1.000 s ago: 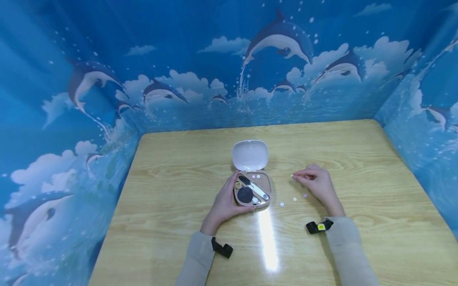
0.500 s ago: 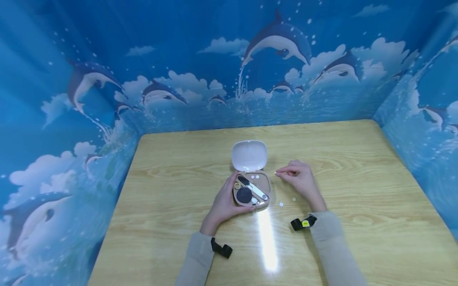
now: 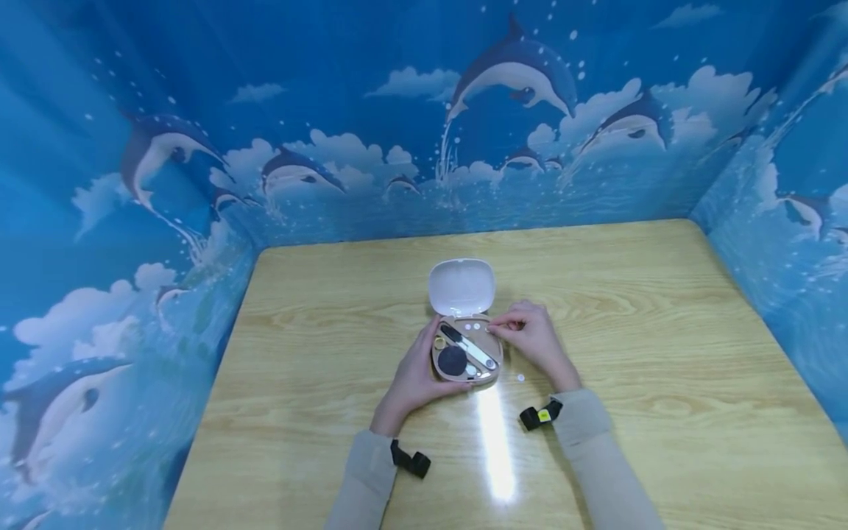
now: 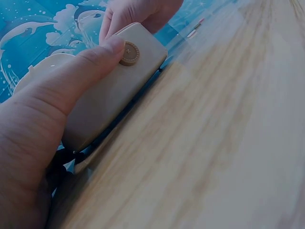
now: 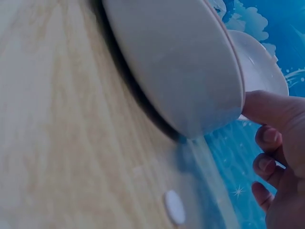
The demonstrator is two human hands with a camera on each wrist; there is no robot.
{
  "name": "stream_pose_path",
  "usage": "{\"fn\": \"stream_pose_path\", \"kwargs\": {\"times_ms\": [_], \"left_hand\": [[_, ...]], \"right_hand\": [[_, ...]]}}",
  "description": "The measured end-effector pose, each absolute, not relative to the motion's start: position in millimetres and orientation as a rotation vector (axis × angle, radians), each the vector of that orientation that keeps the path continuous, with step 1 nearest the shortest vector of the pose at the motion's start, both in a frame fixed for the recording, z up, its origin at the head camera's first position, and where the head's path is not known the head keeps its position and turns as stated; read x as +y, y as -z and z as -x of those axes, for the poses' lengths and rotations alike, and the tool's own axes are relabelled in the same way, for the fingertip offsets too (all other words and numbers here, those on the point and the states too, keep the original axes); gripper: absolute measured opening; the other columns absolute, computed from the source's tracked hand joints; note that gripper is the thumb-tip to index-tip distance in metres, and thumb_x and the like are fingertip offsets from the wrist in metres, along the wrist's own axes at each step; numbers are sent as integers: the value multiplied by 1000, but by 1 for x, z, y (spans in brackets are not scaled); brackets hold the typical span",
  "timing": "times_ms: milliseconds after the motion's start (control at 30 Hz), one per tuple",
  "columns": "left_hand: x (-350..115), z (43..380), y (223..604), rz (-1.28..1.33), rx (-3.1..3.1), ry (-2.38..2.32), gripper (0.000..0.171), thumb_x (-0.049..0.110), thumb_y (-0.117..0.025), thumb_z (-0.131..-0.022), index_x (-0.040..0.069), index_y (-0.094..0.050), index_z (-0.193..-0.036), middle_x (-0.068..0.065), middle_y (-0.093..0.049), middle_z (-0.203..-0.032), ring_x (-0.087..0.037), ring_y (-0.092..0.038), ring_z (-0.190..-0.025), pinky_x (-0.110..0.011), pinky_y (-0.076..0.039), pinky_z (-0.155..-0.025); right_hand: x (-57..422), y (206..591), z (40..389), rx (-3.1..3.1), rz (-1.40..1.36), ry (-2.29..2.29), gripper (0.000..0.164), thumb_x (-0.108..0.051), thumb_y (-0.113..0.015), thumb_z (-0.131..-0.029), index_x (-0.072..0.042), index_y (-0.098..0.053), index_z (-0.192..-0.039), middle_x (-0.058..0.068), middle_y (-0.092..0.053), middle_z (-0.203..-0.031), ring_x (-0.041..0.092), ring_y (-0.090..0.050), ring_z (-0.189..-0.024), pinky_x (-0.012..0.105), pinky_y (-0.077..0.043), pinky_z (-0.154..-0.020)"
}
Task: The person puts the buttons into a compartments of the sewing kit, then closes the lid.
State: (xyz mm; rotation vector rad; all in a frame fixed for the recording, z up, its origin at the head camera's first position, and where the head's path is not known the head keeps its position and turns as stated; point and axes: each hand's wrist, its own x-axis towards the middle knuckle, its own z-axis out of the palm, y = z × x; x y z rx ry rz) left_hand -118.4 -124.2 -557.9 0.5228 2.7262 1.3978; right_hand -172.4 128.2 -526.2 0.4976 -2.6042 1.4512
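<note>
A small sewing box [image 3: 489, 346] with its white lid [image 3: 461, 287] raised sits on the table. My left hand [image 3: 414, 375] grips it from the left side, thumb along the front by a round button-shaped clasp [image 4: 129, 53]. Inside lie a black-and-white thread snipper [image 3: 469, 347], a black round disc [image 3: 453, 361] and a gold ring [image 3: 440, 343]. Two small white buttons [image 3: 476, 326] rest in the upper right compartment. My right hand [image 3: 531, 340] reaches over the box's right rim, thumb and forefinger pinching a small white button at that compartment; fingers mostly hide it.
One loose white button [image 5: 175, 207] lies on the wooden table [image 3: 318, 331] just right of the box. Dolphin-printed blue curtains [image 3: 331, 184] enclose the table at the back and sides. A bright light reflection [image 3: 495, 449] streaks the tabletop in front of the box.
My right hand has moved left with the pinched button, from the table beside the box to over its right compartment. My left hand stays on the box.
</note>
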Motion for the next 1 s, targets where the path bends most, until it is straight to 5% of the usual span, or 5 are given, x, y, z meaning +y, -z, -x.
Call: {"fn": "stream_pose_path", "kwargs": {"times_ms": [167, 400, 1000], "left_hand": [[-124, 118, 555, -522, 2731, -1388, 135, 64, -87, -59, 27, -6, -161, -1, -20, -163, -25, -28, -146, -49, -28, -117], [-124, 117, 553, -516, 2728, -1393, 135, 58, -91, -59, 27, -8, -161, 0, -22, -163, -24, -28, -146, -47, -27, -118], [-125, 117, 555, -489, 2717, -1396, 135, 56, -92, -58, 30, -6, -160, 2, -18, -164, -24, -26, -147, -49, -27, -118]], "right_hand": [[127, 521, 172, -2609, -513, -1398, 8, -16, -86, -77, -15, -80, -82, -6, -49, -62, 16, -42, -67, 32, -32, -76], [133, 516, 171, -2560, -467, -1539, 10, -9, -86, -76, -9, -80, -84, -2, -50, -62, 16, -42, -65, 25, -36, -57], [180, 505, 162, -2540, -284, -1603, 10, -12, -81, -83, -4, -79, -89, 3, -45, -66, 14, -40, -67, 24, -35, -55]]}}
